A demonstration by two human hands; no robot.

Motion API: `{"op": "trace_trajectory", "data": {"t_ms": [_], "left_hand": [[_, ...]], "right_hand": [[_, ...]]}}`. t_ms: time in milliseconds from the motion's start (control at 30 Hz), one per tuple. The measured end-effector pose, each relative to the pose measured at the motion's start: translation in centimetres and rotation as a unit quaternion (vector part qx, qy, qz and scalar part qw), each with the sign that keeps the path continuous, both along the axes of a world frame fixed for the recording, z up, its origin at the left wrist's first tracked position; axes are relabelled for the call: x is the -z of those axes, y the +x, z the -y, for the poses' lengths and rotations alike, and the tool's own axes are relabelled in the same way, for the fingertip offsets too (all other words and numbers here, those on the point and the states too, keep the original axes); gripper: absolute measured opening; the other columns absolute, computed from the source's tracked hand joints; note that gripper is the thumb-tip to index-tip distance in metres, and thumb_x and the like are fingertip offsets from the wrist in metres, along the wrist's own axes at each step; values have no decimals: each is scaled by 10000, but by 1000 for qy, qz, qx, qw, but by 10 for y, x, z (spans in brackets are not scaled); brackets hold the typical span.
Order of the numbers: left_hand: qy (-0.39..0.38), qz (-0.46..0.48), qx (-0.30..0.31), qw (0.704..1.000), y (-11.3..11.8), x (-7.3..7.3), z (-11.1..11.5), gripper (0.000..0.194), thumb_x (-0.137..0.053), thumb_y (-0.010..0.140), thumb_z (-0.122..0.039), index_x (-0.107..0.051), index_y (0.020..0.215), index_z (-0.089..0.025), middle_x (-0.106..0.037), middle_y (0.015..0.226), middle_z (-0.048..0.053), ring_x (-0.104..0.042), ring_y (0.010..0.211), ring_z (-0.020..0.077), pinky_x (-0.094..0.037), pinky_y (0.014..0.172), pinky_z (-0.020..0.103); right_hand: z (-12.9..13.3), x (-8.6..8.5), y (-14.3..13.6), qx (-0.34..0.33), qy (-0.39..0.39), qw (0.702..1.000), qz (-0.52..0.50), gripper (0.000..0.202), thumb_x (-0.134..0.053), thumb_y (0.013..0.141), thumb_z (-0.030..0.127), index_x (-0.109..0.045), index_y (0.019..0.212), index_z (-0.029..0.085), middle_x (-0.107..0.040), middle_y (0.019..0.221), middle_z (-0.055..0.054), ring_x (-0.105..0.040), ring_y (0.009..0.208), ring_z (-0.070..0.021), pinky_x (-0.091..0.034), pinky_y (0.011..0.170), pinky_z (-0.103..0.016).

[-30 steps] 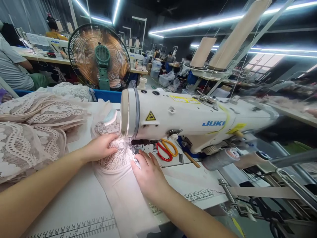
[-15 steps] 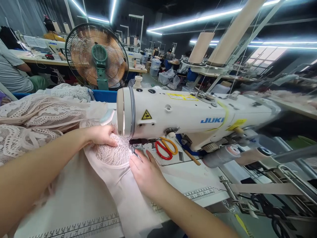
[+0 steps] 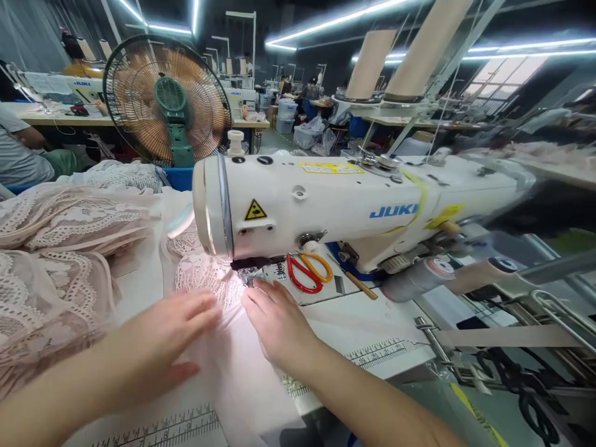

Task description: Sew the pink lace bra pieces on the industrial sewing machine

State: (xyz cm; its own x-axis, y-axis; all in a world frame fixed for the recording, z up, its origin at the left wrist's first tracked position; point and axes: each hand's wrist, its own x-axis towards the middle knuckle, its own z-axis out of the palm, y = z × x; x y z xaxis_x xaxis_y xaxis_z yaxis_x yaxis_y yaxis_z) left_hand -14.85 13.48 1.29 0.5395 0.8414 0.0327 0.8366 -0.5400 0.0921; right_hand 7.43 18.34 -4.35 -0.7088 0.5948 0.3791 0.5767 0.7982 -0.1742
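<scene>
A pale pink lace garment (image 3: 207, 273) lies under the presser foot of a white sewing machine (image 3: 288, 205), its plain part spreading toward me. My left hand (image 3: 170, 329), slightly blurred, is over the plain cloth just left of the needle area, fingers stretched out and thumb apart. Close to the presser foot (image 3: 246, 279), my right hand (image 3: 277, 320) has its fingers together, pressed on the garment's edge. The fingertips partly hide the cloth there. Scissors with red and orange handles (image 3: 307, 273) rest on the machine bed right of the needle.
Piled lace pieces (image 3: 60, 248) lie on the left. A large fan (image 3: 167, 99) stands behind the machine. Thread cones (image 3: 370, 65) rise at the back right, and spools (image 3: 421, 279) sit beside the machine. A printed ruler (image 3: 382, 354) runs along the table's front. A seated person (image 3: 23, 146) is far left.
My left hand has let go of the lace by the machine head, moved down toward me and spread its fingers. My right hand stays near the presser foot. The view has shifted slightly.
</scene>
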Motion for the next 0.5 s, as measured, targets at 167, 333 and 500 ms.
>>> {"op": "trace_trajectory", "data": {"t_ms": [167, 333, 500], "left_hand": [[33, -30, -32, 998, 17, 35, 14, 175, -480, 852, -200, -634, 935, -202, -636, 944, 90, -587, 821, 239, -491, 691, 375], [61, 19, -26, 998, 20, 38, -4, 359, -297, 934, -202, -572, 703, -197, -633, 839, 71, -569, 756, 204, -462, 660, 341], [-66, 207, -117, 969, -15, 5, -15, 315, -351, 948, -407, -609, 989, -232, -687, 975, 38, -620, 895, 200, -498, 769, 266]], "right_hand": [[4, -10, 8, 50, -2, 992, -119, 336, -426, 787, 56, -649, 1030, 118, -635, 1133, -107, -511, 1055, -230, -422, 929, -364], [12, -11, 20, 94, -87, 989, -79, 231, -469, 785, 83, -656, 908, 139, -642, 999, -89, -533, 913, -208, -453, 828, -326], [16, -22, 16, 115, -143, 982, 53, 219, -525, 738, 77, -654, 889, 169, -663, 917, -69, -584, 844, -213, -469, 692, -305]]}}
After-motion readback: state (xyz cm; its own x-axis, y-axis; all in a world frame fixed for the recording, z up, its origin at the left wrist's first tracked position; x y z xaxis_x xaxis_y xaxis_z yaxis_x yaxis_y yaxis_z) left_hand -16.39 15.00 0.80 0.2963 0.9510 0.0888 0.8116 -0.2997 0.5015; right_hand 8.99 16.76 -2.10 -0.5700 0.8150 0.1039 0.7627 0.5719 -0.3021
